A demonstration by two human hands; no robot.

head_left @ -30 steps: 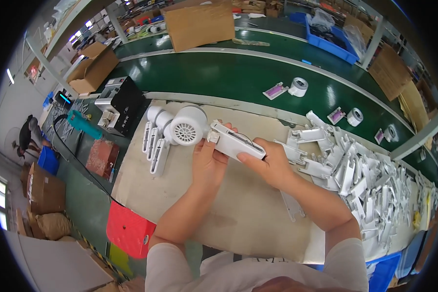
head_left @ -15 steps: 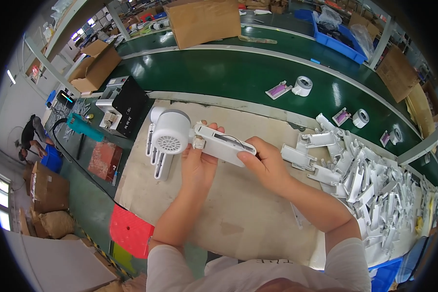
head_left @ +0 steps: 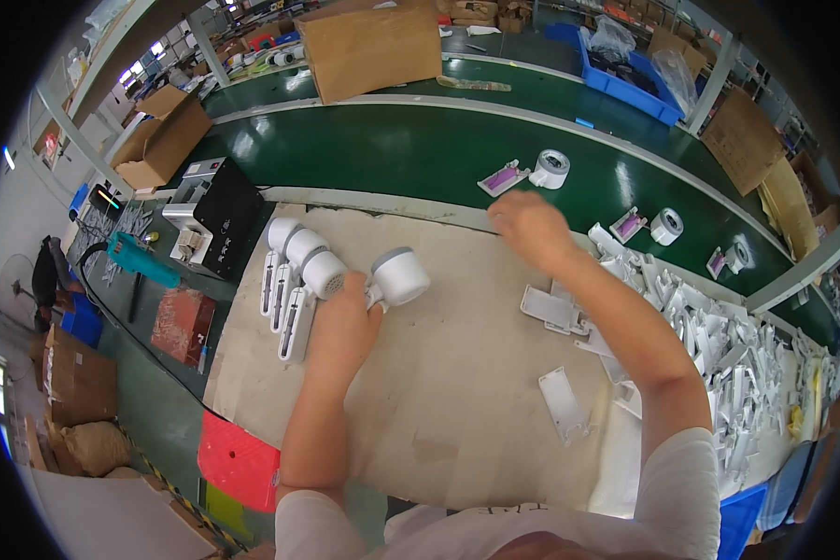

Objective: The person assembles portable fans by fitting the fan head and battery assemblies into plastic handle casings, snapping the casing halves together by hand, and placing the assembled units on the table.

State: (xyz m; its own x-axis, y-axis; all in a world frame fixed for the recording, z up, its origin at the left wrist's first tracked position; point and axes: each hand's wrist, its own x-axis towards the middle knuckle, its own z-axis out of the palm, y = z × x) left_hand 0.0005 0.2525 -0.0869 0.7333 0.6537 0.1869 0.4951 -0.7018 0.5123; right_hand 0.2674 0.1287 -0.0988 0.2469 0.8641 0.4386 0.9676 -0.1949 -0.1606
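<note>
Note left hand (head_left: 343,313) at left of bench (head_left: 466,392), curled closed around neck of white fan (head_left: 401,277), beside three more fans (head_left: 283,295) farther left. Note right hand (head_left: 535,229) at bench's far edge, fingers partly bent, just near of purple part (head_left: 504,177) on green belt (head_left: 373,140); cannot tell grip or contact. List loose cover (head_left: 562,403) near right, left of white heap (head_left: 719,373).
</note>
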